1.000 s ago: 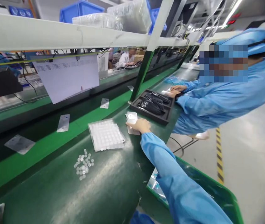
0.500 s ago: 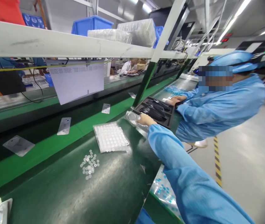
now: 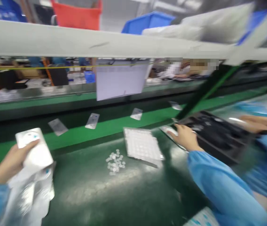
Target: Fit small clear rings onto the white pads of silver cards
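The picture is blurred by motion. My left hand [image 3: 11, 161] grips a white flat part [image 3: 33, 149] at the lower left, above a pile of clear plastic bags [image 3: 31, 193]. My right hand [image 3: 185, 138] reaches out over the dark green table and rests on a stack of pale flat parts [image 3: 171, 131] beside a black tray [image 3: 218, 135]. Between my hands lie a clear blister tray [image 3: 142, 145] and several small clear round pieces [image 3: 115, 161].
A co-worker's hand [image 3: 257, 122] in a blue sleeve rests on the black tray at the right. Flat grey plates [image 3: 92, 121] lie on the green conveyor belt behind. A white sheet [image 3: 121, 80] hangs from the shelf, which carries blue and red bins.
The view has swung left. My left hand has come into sight holding a white part. My right hand stays on the stack of flat parts next to the black tray.
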`<state>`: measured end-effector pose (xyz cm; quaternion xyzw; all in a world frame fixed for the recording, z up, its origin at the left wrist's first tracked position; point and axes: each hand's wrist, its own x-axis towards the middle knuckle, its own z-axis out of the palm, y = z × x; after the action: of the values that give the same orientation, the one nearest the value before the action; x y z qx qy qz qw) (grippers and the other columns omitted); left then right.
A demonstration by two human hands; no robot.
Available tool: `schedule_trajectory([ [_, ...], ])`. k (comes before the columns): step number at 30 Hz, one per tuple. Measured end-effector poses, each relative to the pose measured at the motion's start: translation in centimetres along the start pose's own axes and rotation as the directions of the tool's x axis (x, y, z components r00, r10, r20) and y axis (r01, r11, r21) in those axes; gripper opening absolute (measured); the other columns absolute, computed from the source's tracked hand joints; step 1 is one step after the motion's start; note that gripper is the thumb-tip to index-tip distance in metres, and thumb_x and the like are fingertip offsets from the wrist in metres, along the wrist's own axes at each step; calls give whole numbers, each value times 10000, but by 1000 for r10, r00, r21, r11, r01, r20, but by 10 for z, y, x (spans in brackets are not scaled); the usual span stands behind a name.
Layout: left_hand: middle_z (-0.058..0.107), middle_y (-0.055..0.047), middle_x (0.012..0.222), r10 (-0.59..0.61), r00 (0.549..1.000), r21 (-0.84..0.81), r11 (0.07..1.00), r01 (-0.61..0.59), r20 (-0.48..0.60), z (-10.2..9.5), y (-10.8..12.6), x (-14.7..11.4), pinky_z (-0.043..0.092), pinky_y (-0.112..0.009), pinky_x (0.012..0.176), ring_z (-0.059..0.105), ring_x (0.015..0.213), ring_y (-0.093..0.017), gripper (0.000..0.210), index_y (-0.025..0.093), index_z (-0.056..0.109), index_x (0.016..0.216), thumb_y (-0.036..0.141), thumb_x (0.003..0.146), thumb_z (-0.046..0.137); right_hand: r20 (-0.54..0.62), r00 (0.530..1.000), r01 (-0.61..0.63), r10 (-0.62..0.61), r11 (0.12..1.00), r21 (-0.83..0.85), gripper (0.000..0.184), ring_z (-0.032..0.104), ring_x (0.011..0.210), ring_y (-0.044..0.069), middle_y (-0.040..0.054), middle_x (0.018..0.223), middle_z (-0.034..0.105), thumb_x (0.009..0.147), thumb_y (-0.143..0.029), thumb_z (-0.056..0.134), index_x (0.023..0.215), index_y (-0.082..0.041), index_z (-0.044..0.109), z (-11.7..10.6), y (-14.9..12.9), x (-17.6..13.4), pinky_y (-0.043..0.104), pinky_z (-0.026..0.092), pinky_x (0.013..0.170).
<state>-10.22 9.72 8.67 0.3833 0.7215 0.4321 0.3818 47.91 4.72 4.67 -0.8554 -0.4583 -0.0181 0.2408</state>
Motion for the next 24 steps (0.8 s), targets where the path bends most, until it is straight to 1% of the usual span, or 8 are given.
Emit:
schedule_trajectory([
  [4,799,-86,1075,114,972,-250,966,-61,203,41,-59,-55,574,-351,876,726,1045,-293,535,152,725,1057,471,670,909,214,926,198,-312,881,430,336,708,874,288,170,931,751,998,-484,531,963,-215,729,35,-73,-95,404,541,793],
  [6,792,-116,1092,63,927,-357,931,79,370,69,-83,-89,576,-398,913,724,1083,-327,575,156,719,1121,484,684,898,492,652,77,-577,696,714,381,688,739,250,96,837,744,989,-563,540,980,-226,718,46,-113,-163,370,534,695],
  [8,797,-123,1044,31,854,-452,858,244,520,88,-98,-115,574,-430,931,736,1067,-333,576,159,709,1173,484,726,872,588,397,-103,-705,602,792,418,625,631,198,41,724,685,982,-598,547,877,-213,671,57,-148,-222,304,472,576],
  [10,794,-134,1067,24,803,-509,784,354,596,95,-104,-127,563,-431,966,739,1072,-323,515,153,720,1162,416,747,872,588,335,-189,-736,559,807,501,494,518,138,-9,605,560,987,-640,515,749,-204,585,71,-171,-259,260,365,484],
  [14,786,-174,1106,-8,774,-533,720,444,633,87,-107,-120,595,-403,896,753,1029,-329,370,118,764,1006,316,719,889,626,369,-238,-687,581,778,551,419,477,111,-45,558,433,982,-676,501,685,-213,491,92,-177,-279,243,314,445],
  [18,800,-173,965,-22,791,-498,766,406,611,84,-114,-114,617,-348,740,773,863,-299,351,94,772,913,375,729,872,630,407,-139,-662,636,759,518,519,496,137,-23,566,513,1007,-620,501,697,-207,552,86,-168,-276,251,409,469],
  [22,757,-112,716,-7,783,-398,858,324,622,88,-119,-121,572,-277,617,725,663,-222,338,98,761,779,433,794,799,394,674,99,-624,606,789,318,696,686,194,66,847,750,1040,-464,525,1016,-215,722,72,-168,-273,283,548,579],
  [24,719,-67,653,11,781,-382,876,294,625,88,-119,-125,537,-253,580,680,607,-185,323,121,735,727,428,819,771,193,723,293,-663,548,783,246,721,791,210,86,961,764,1050,-356,522,1097,-238,732,71,-171,-271,308,588,661],
])
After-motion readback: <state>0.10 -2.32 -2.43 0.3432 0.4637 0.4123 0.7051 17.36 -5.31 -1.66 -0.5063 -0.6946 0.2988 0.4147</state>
